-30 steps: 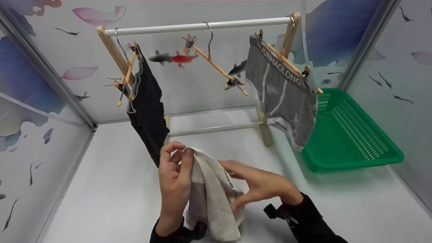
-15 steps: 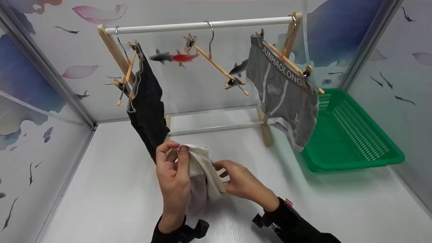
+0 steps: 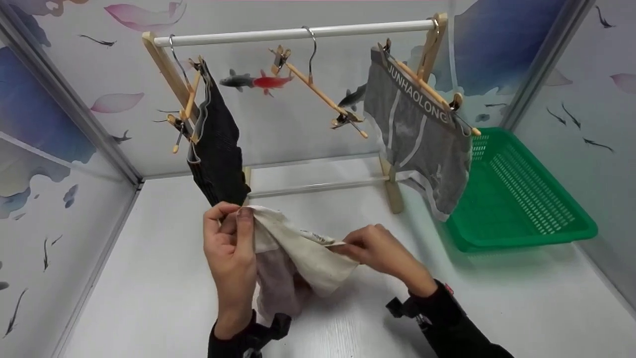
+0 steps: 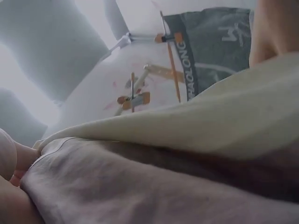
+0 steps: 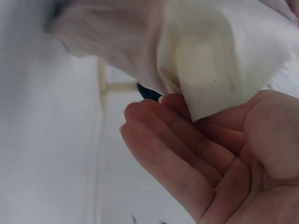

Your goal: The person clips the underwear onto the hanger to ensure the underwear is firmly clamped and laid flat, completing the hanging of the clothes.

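Observation:
Stretched between both hands, above the table, is a soft cream-and-mauve garment (image 3: 308, 258) with small dark print along its upper edge. My left hand (image 3: 231, 253) pinches its top left corner between thumb and fingers. At the right edge, my right hand (image 3: 382, 251) pinches the cream part, and the right wrist view shows a cream corner (image 5: 210, 88) between thumb and fingers. The mauve part (image 4: 117, 182) hangs below, close to the left wrist camera. Behind the hands, a bare clip hanger (image 3: 318, 92) hangs at the middle of the rack.
A white-barred wooden rack (image 3: 238, 39) stands at the back. Black ribbed clothing (image 3: 218, 134) hangs clipped at its left, close behind my left hand. Grey boxer briefs (image 3: 422, 134) hang at the right. A green basket (image 3: 526, 238) sits at the far right.
My left hand has moved left. The right hand let its side slip, came in close, then pinched the edge and drew it right, so the garment now spreads wider.

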`<action>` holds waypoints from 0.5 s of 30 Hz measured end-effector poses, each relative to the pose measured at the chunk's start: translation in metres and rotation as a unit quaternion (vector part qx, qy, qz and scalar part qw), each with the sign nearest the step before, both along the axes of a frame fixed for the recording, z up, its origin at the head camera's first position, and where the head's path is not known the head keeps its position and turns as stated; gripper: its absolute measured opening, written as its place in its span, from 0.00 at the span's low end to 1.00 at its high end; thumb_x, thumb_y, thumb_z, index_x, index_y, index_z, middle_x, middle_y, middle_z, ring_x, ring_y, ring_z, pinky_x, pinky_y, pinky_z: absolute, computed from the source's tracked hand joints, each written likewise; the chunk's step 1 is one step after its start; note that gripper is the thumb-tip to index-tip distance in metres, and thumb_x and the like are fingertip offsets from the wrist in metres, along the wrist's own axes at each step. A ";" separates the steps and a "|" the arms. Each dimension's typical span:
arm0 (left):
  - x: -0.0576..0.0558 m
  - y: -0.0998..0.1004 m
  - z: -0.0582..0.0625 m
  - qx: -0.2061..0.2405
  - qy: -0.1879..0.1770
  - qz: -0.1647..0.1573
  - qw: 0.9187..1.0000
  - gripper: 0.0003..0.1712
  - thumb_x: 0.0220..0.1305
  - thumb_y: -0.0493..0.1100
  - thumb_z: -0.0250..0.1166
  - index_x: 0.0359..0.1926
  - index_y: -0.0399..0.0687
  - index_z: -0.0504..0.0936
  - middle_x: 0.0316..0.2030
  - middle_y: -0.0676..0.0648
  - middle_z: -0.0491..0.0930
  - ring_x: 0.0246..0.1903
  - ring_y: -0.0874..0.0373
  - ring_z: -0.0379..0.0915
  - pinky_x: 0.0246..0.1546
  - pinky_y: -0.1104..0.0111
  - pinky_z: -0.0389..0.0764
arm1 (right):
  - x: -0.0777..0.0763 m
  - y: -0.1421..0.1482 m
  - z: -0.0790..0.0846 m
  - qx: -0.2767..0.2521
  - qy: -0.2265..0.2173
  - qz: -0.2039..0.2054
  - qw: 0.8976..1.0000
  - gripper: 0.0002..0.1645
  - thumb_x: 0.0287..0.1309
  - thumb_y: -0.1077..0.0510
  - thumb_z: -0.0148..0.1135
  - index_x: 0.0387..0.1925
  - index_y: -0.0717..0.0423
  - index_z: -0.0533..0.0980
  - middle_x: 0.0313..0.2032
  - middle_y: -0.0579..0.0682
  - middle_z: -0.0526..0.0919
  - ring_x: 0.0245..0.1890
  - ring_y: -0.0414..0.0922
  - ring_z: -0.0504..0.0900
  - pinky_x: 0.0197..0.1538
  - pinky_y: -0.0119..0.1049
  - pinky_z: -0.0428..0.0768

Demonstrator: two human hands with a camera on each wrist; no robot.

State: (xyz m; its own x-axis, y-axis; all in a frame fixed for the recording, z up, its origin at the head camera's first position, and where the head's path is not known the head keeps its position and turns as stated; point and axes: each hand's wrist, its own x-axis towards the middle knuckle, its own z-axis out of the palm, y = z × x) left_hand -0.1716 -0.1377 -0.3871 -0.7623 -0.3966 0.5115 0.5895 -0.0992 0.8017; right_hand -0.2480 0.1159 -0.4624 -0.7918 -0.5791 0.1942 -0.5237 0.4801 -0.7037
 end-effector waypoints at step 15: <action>-0.015 -0.033 -0.009 -0.016 -0.058 0.029 0.998 0.12 0.70 0.36 0.66 0.47 0.28 0.85 0.38 0.37 0.87 0.33 0.57 0.83 0.32 0.72 0.80 | -0.005 0.057 0.040 -0.513 -0.285 -0.018 0.810 0.11 0.77 0.54 0.53 0.36 0.54 0.73 0.32 0.47 0.81 0.32 0.39 0.79 0.35 0.30 0.77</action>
